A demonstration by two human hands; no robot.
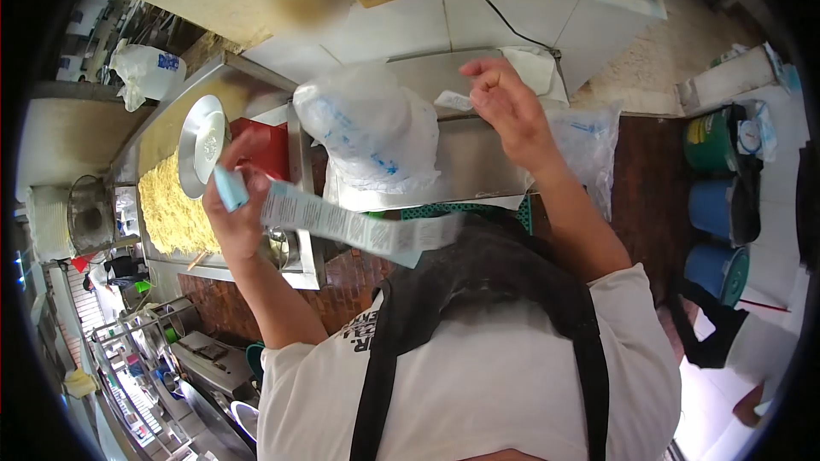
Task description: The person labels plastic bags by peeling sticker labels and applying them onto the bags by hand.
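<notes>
A long strip of printed labels (329, 220) trails from my left hand (235, 209), whose fingers are wrapped round its light blue rolled end. My right hand (511, 111) is raised over the metal counter, its fingers curled close together; whether anything is between them is too small to tell. Just left of its fingertips, a small white label (453, 101) shows near the counter edge. Between my hands stands a full clear plastic bag (367, 128) with blue print. Behind my left hand are a red container (266, 149) and a metal bowl (203, 145).
Yellow shredded food (175, 205) lies in a metal tray at the left. Another plastic bag (585, 149) hangs right of my right forearm. A black cable (504, 13) runs down the tiled ledge. Bins (713, 205) and a person in white (760, 346) are at the right.
</notes>
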